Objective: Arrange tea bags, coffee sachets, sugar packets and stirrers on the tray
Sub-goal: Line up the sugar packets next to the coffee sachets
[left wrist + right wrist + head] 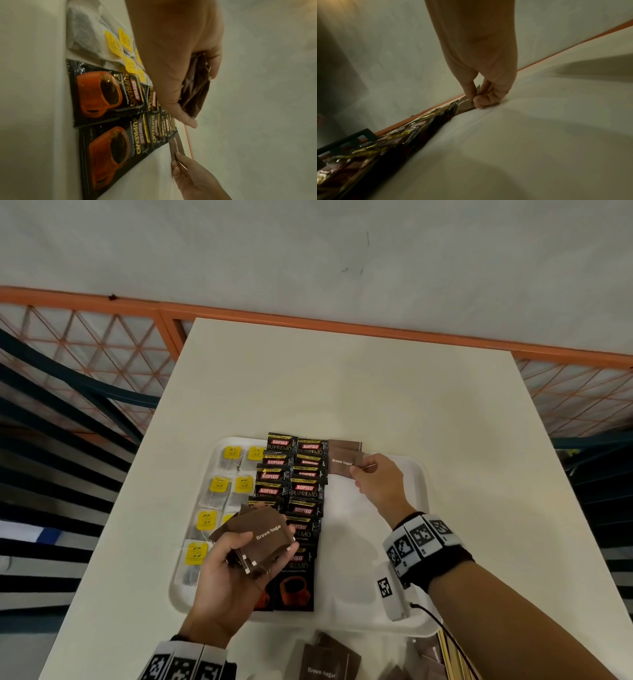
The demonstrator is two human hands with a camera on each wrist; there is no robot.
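Right hand (pixel 378 482) is pinching a sugar packet (pixel 344 465) on the tray (pixel 416 474), frame centre, beside the coffee sachets (pixel 303 491); left hand (pixel 227 573) is gripping a packet stack (pixel 262 537) at lower left.
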